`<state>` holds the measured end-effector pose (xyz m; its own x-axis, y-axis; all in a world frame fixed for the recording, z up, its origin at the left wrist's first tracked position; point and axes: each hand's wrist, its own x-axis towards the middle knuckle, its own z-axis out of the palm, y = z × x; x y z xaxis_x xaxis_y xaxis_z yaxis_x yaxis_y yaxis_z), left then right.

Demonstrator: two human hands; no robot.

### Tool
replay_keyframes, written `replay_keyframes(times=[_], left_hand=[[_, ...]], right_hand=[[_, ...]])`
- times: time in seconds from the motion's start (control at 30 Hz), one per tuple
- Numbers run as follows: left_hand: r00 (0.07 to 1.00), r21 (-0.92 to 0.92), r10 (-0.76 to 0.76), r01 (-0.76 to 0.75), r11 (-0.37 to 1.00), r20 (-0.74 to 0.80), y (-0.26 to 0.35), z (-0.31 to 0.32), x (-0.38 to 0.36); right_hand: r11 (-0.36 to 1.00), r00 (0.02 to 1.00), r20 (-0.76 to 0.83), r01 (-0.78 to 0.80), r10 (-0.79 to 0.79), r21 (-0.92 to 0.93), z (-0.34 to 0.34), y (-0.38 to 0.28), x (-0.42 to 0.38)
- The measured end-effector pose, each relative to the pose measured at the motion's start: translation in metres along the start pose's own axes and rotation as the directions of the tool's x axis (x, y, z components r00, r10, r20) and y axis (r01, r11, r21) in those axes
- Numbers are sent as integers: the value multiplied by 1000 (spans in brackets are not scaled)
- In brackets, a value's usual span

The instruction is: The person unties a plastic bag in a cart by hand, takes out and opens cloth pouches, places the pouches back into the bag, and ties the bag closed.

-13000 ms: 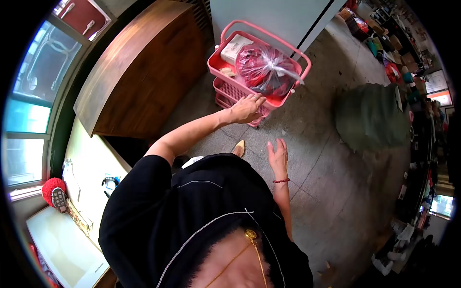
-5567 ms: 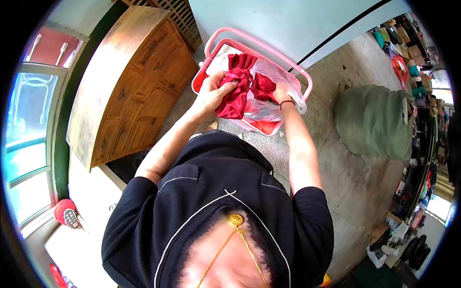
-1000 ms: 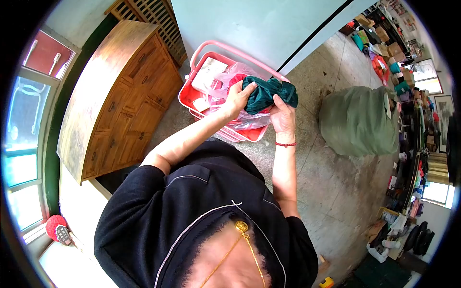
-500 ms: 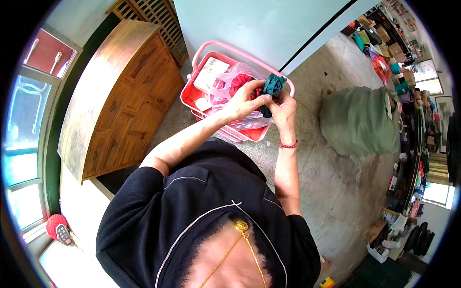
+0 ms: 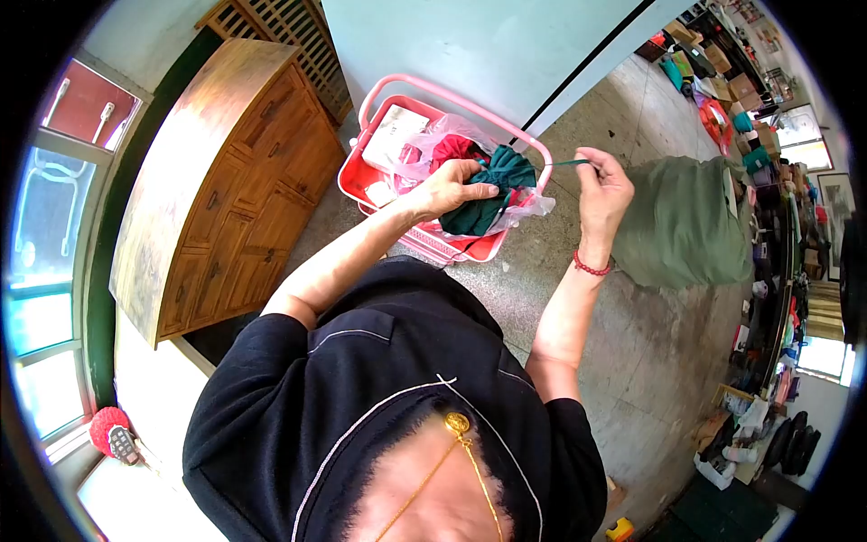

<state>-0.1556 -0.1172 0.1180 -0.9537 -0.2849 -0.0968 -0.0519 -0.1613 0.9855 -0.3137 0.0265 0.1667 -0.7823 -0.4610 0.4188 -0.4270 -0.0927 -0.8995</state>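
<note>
My left hand (image 5: 449,188) is closed on a bundle of dark green cloth (image 5: 477,215), gathered into folds above a pink basket (image 5: 353,173). Out to the right, my right hand (image 5: 603,193) pinches the end of a thin green cord (image 5: 567,163). The cord runs taut from the gathered cloth over the basket's handle. Beneath the cloth, red fabric (image 5: 454,148) and a clear plastic bag (image 5: 535,206) fill part of the basket. A whitish packet (image 5: 397,132) lies at its back left.
A wooden cabinet (image 5: 237,203) stands to the left, and a pale blue panel (image 5: 452,54) rises behind the basket. On the floor at right sits a large green cloth-covered bundle (image 5: 677,226). Crowded shelves (image 5: 777,262) line the far right.
My right hand has moved away to the right, drawing the green cord out straight. The green cloth, bunched between both hands before, now spreads lower under my left hand.
</note>
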Motion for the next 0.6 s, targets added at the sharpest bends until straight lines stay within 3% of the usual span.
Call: replay_keyframes(times=[0.03,0.1,0.13,0.17,0.2,0.27,0.3,0.37,0.47,0.53,0.6], left_hand=[[998,-22,-39,38,999,-50,6,3,-3],[986,-39,-99,94,995,-137,11,7,-4],[985,-222,-95,62,973,-142,8,6,-1],[985,-398,-93,27,917,-147,3,4,2],[988,-418,-69,6,908,-136,1,2,5],[990,-446,-73,10,895,-124,-3,2,8],[991,-473,-78,16,881,-111,-2,3,9],[991,-483,-80,17,875,-111,0,5,11],[985,-440,-101,29,897,-141,9,9,8],[978,-386,-114,39,922,-172,10,8,8],[981,-192,-35,-3,981,-190,6,5,11]], right_hand=[[1000,1000,0,0,0,-1,-6,1,0],[961,996,0,-86,90,264,-15,-4,-2],[936,990,-117,-29,75,351,-6,-16,-4],[936,991,-113,-29,73,351,3,-20,-7],[972,977,-211,41,9,232,10,-23,-10],[1000,986,-166,-8,4,-25,4,-9,-20],[999,990,-134,40,-37,14,14,-15,-26],[984,991,51,128,-122,-121,20,25,-36],[985,971,192,-123,145,-119,40,11,-45],[979,945,256,-196,204,-58,41,24,-44],[966,923,286,-251,257,-58,40,29,-42]])
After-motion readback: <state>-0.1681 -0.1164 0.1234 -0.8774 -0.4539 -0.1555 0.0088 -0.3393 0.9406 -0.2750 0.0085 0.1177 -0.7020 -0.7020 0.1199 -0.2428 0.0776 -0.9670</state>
